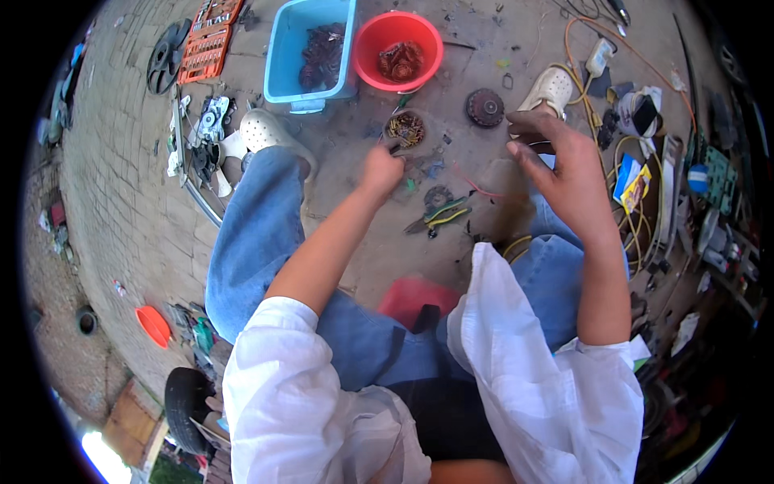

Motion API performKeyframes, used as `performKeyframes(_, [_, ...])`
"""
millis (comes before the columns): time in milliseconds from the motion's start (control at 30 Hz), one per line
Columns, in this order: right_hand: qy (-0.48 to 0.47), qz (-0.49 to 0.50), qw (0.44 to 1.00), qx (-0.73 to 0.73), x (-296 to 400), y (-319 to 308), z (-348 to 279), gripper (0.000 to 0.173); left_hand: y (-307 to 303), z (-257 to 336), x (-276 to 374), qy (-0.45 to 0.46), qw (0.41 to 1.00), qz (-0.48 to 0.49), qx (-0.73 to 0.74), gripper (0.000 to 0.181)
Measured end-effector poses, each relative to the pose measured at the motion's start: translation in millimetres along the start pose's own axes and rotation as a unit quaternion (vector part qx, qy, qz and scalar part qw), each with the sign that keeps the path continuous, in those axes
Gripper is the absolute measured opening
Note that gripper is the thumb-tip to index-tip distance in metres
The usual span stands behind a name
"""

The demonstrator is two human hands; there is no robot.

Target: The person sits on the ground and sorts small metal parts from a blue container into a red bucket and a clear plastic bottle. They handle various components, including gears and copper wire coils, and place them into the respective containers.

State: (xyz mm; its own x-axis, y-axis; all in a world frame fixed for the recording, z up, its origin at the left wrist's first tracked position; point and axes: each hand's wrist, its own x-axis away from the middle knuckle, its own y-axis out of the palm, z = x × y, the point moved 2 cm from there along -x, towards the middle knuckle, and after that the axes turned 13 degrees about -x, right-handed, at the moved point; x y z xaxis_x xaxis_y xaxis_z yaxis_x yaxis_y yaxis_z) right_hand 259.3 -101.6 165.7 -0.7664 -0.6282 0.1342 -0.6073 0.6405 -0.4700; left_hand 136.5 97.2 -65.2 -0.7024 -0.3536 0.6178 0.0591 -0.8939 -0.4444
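Note:
My left hand (384,168) grips the near edge of a round metal motor part with coppery windings (406,130), just above the ground. To its right my right hand (559,160) is raised near my shoe, thumb and fingers apart, and no held thing can be made out. Between the hands, a dark round ribbed metal part (484,108) lies on the ground. Pliers with green and yellow handles (444,216) lie closer to me, beside a small dark ring-shaped part (438,197). A thin red wire (478,189) lies near them.
Beyond my hands stand a blue plastic tub (278,66) and a red basin (432,51), both holding dark scrap parts. An orange tool case (205,54) lies at upper left. Cables and a power strip (600,57) run along the right, beside piled scrap. Small debris litters the ground.

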Motion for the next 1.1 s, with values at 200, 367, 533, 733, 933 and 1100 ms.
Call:
performKeyframes(200, [0.013, -0.008, 0.997, 0.081, -2, 2, 3, 0.028, 3, -5, -3, 0.171, 0.957, 0.067, -0.225, 0.041])
performKeyframes(367, [0.019, -0.048, 0.991, 0.126, -6, 19, 6, 0.029, 4, 7, 11, 0.246, 0.898, 0.052, -0.362, 0.035])
performKeyframes(533, [0.02, -0.075, 0.982, 0.171, -11, 37, 11, 0.028, 16, -3, 10, 0.244, 0.849, 0.004, -0.468, 0.031])
performKeyframes(733, [0.05, -0.167, 0.951, 0.254, -14, 62, 28, 0.03, 19, -11, 4, 0.317, 0.799, 0.111, -0.498, 0.01])
performKeyframes(933, [0.053, -0.186, 0.952, 0.237, -20, 77, 49, 0.033, -4, 11, 42, 0.351, 0.746, 0.099, -0.558, 0.005])
performKeyframes(1100, [0.011, -0.1, 0.985, 0.14, -22, 99, 38, 0.034, -37, 56, 112, 0.373, 0.72, 0.146, -0.566, 0.013])
